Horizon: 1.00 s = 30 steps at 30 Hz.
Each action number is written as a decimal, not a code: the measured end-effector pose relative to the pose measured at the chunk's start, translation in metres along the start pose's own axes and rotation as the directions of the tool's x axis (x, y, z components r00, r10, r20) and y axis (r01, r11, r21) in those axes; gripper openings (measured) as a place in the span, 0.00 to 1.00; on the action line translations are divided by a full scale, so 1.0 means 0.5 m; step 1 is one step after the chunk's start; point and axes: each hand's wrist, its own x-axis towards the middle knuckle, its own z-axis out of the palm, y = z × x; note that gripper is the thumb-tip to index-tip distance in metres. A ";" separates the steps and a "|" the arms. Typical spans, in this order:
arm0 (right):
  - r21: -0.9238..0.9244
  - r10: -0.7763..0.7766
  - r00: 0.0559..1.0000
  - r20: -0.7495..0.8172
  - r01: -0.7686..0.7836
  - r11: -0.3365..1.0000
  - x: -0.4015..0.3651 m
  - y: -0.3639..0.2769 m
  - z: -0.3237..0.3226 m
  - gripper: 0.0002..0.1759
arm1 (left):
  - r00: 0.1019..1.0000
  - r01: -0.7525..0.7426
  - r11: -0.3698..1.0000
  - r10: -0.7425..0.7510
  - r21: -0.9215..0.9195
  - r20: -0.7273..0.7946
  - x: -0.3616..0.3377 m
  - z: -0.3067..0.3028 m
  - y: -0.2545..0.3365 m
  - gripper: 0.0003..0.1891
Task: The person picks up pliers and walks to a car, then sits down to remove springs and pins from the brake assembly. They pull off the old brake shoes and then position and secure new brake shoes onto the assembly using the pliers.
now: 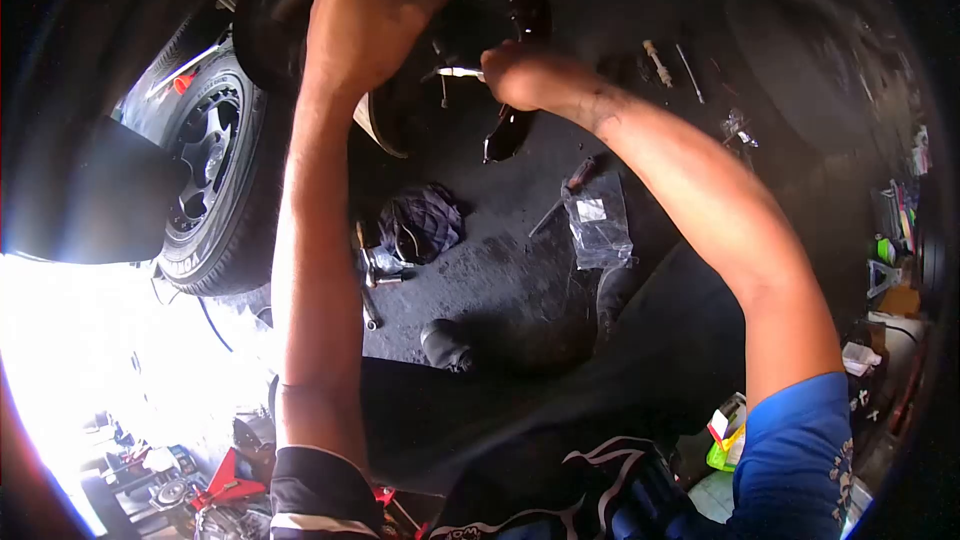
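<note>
At the top, my left hand (365, 25) reaches up against a dark round car part (265, 15). Its fingers look curled round something I cannot make out, and most of them are hidden. To its right, my right hand (515, 77) is closed on a slim tool with a bright metal shaft (460, 72), which points left below my left hand. A black curved part (508, 138) shows behind and below my right hand. Another curved piece with a pale edge (375, 128) is just below my left wrist.
A wheel with a tyre (215, 165) stands at left. On the dark floor lie a crumpled cloth (425, 223), wrenches (368, 280), a clear plastic bag (600, 225), a dark-handled tool (578, 175), a bolt (657, 63) and a thin rod (690, 73). Red equipment (232, 480) is at lower left.
</note>
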 end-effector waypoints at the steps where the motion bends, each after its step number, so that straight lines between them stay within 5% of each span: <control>1: 0.038 0.026 1.000 0.015 -0.027 0.999 0.004 0.002 0.008 0.13 | 0.999 -0.029 0.999 0.030 0.028 -0.019 0.000 0.018 -0.063 0.27; 5: 0.050 0.044 0.970 0.237 -0.058 0.997 0.041 0.020 0.041 0.13 | 0.992 -0.056 0.998 0.054 -0.012 -0.113 -0.022 0.032 -0.092 0.33; 6: 0.050 -0.062 0.983 0.171 0.054 0.997 0.025 0.021 0.038 0.11 | 0.993 -0.009 1.000 0.010 0.010 -0.117 -0.028 0.036 -0.086 0.32; 10: 0.189 -0.045 0.988 0.147 0.016 0.982 0.024 0.020 0.049 0.13 | 0.971 0.198 0.974 -0.210 -0.111 -0.116 -0.067 0.046 -0.063 0.31; 18: 0.295 -0.023 0.983 0.184 -0.033 0.955 0.041 0.039 0.066 0.12 | 0.943 0.095 0.986 -0.134 -0.140 -0.305 -0.101 0.094 -0.080 0.27; 21: 0.231 -0.116 0.978 0.176 0.074 0.970 0.056 0.045 0.091 0.11 | 0.920 0.132 0.980 -0.177 -0.148 -0.349 -0.120 0.114 -0.082 0.26; 24: 0.395 0.040 0.985 0.169 -0.105 0.913 0.026 0.031 0.069 0.11 | 0.892 0.158 0.958 -0.243 -0.240 -0.382 -0.134 0.135 -0.075 0.26; 27: 0.298 -0.005 0.985 0.171 -0.047 0.953 0.032 0.032 0.079 0.11 | 0.874 0.135 0.950 -0.248 -0.281 -0.418 -0.147 0.142 -0.092 0.26; 30: 0.387 0.049 0.978 0.204 -0.127 0.913 0.031 0.042 0.073 0.11 | 0.860 0.087 0.974 -0.179 -0.209 -0.477 -0.150 0.139 -0.100 0.27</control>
